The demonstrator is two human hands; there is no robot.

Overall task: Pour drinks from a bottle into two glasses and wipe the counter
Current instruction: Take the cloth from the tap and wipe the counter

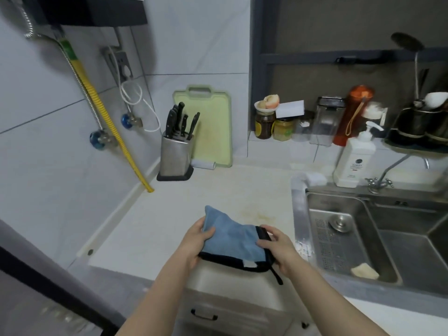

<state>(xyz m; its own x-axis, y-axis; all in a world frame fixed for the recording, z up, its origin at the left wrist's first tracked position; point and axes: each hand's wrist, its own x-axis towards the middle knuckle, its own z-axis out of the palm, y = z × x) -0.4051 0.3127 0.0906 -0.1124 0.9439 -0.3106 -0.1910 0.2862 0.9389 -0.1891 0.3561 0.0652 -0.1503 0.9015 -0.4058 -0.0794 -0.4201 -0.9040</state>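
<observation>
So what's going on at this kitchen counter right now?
A person stands at a white counter beside a steel sink, holding a blue cloth with a black border in both hands. The left hand grips its left edge and the right hand grips the right edge, at the counter's front edge. A yellowish stain shows on the counter just beyond the cloth. No bottle being poured and no drinking glasses are in view, so this looks like the wiping part.
</observation>
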